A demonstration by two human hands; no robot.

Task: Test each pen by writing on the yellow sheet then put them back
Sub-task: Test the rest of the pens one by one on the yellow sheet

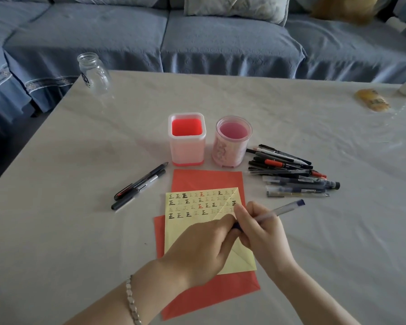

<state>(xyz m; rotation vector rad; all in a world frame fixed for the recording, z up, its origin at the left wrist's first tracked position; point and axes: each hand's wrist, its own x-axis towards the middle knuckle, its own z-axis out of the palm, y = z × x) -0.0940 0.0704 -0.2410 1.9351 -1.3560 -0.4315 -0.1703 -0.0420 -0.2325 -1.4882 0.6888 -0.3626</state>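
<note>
The pen (271, 213) tip is hidden behind the fingers (240, 213) of both hands

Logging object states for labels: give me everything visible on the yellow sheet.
The yellow sheet is a pale yellow square of thin paper with a diagonal fold crease on its right side. It lies flat on two overlapping red sheets on the table. Its upper part holds four rows of small handwritten test marks, mostly black or grey, a few red; the lower part is blank. The left hand and right hand cover its right and lower middle; actual contact can't be confirmed.
</note>
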